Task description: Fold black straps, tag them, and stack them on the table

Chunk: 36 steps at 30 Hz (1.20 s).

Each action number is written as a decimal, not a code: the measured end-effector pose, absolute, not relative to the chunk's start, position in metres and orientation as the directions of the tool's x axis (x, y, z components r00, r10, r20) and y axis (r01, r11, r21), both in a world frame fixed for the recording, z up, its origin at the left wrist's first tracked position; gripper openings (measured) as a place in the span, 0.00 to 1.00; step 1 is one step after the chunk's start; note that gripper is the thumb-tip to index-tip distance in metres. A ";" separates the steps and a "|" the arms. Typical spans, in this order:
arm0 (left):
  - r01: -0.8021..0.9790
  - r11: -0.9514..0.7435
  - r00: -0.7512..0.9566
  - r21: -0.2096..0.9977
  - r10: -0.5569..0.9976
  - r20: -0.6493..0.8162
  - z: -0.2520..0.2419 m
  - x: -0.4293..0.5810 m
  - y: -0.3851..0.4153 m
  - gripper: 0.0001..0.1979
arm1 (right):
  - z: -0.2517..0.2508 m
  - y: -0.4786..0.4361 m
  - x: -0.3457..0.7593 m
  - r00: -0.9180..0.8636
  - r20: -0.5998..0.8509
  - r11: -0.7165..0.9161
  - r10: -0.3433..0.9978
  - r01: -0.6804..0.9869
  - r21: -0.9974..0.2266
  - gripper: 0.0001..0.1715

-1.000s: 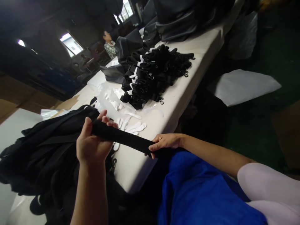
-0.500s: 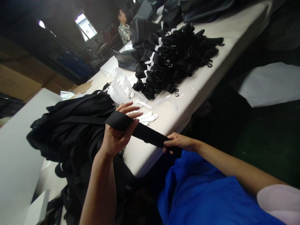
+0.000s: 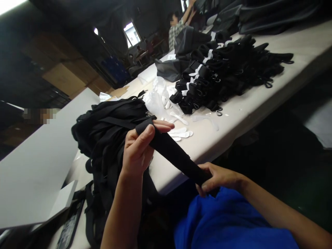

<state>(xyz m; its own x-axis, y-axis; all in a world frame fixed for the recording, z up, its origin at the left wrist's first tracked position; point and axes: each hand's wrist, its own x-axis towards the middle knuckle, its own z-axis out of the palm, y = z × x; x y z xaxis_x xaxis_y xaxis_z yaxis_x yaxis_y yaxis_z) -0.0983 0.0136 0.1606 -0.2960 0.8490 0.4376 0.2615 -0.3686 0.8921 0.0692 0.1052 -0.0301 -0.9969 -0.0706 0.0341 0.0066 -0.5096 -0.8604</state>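
Observation:
A flat black webbing strap (image 3: pixel 176 154) is stretched between my two hands, in front of the table corner. My left hand (image 3: pixel 141 147) has the strap looped around its fingers, with the thumb pressing on it. The strap's lower end is gripped by my right hand (image 3: pixel 216 178), close to the blue cloth over my lap. Beside my left hand lies a big heap of loose black straps (image 3: pixel 111 128), hanging over the near table edge. Just beyond the fingers are several white paper-like strips (image 3: pixel 181 133) on the table.
Bundled black straps with metal hooks (image 3: pixel 220 76) and white bands are piled across the table (image 3: pixel 249 114). Crumpled clear plastic (image 3: pixel 158 100) lies between the piles. A white board (image 3: pixel 38 166) stands at left. A person in a checked shirt (image 3: pixel 176 33) is at the far side.
The view has swung left, so the table contents sit further right. My left hand has turned and its fingers have closed more around the strap. The far person's arms are now raised.

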 end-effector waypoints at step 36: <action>0.705 0.089 -0.493 0.704 0.775 0.396 -0.013 -0.020 -0.018 0.39 | 0.015 0.096 0.070 -0.710 0.235 -0.449 0.664 -0.630 -0.634 0.16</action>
